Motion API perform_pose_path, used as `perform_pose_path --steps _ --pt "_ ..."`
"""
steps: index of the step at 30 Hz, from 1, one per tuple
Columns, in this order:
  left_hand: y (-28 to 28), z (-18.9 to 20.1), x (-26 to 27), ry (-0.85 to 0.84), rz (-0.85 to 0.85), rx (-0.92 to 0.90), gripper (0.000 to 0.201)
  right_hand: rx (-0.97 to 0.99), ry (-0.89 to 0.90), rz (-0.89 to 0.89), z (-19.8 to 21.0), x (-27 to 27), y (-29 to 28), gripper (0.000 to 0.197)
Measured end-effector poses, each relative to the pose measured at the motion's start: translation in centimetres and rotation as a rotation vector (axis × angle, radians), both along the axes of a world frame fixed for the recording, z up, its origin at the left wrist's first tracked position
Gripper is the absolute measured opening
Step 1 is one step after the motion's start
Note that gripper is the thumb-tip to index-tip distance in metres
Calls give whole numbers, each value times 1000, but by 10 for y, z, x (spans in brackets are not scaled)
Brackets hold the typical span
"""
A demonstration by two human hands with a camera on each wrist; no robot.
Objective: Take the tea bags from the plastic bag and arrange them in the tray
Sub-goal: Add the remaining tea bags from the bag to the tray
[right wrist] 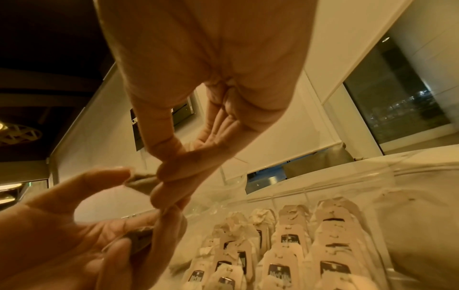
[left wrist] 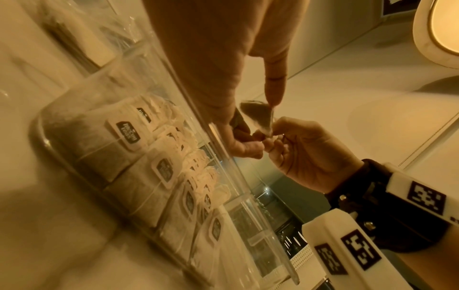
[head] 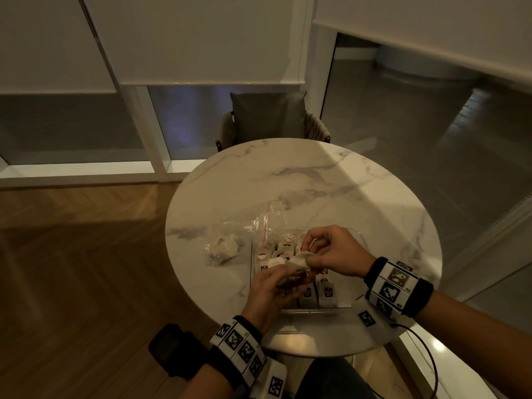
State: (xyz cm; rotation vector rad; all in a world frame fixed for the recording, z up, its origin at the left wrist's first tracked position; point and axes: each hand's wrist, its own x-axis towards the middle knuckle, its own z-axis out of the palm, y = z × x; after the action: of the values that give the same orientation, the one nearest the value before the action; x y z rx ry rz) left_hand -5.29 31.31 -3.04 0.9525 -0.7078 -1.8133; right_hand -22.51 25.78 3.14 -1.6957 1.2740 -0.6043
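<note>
Both hands pinching one tea bag [head: 298, 262] above tray [head: 342, 308] of tea bags; plastic bag [head: 230, 243] just left, on marble table [head: 288, 174].

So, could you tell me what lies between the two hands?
One tea bag, pinched by the left hand and right hand, seen in the head view.

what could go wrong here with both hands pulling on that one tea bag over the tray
1. Both the left hand and right hand pinch the same tea bag; pulling apart could tear its thin paper and spill tea.
2. The tray is already packed with rows of bags; pushing another in may knock neighbours askew.
3. The plastic bag lies loose beside the tray, so a reaching hand could push it away.
</note>
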Motion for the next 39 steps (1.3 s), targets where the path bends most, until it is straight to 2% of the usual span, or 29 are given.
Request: perform_pose_path --steps 5,8,13,17,21,27,30,32,36,39 --pt "2 -7 -2 -34 13 -38 20 23 -6 17 -1 -1 0 13" --pt "4 -8 -2 -57 25 -69 19 -1 -21 11 -1 -2 0 7" --pt "5 -8 -2 -152 -4 -120 22 5 -41 -1 -1 -2 1 10" --pt "4 -7 -4 -142 -1 -112 15 -16 -43 4 2 0 0 14" --pt "4 -8 -5 -108 13 -92 28 -39 7 15 9 -4 -4 15" --pt "1 -6 -5 -80 -1 -59 33 -116 265 108 25 -23 -21 11" --pt "-3 -7 -5 -21 36 10 35 -233 533 106 33 -40 -37 9" --pt "-5 -7 -4 21 47 37 28 -263 736 117 34 -50 -47 9" --pt "-6 -7 -4 46 30 42 32 -192 1072 138 27 -58 -61 12" --pt "-4 -8 -4 27 39 0 46 -120 1163 200 18 -54 -67 13"
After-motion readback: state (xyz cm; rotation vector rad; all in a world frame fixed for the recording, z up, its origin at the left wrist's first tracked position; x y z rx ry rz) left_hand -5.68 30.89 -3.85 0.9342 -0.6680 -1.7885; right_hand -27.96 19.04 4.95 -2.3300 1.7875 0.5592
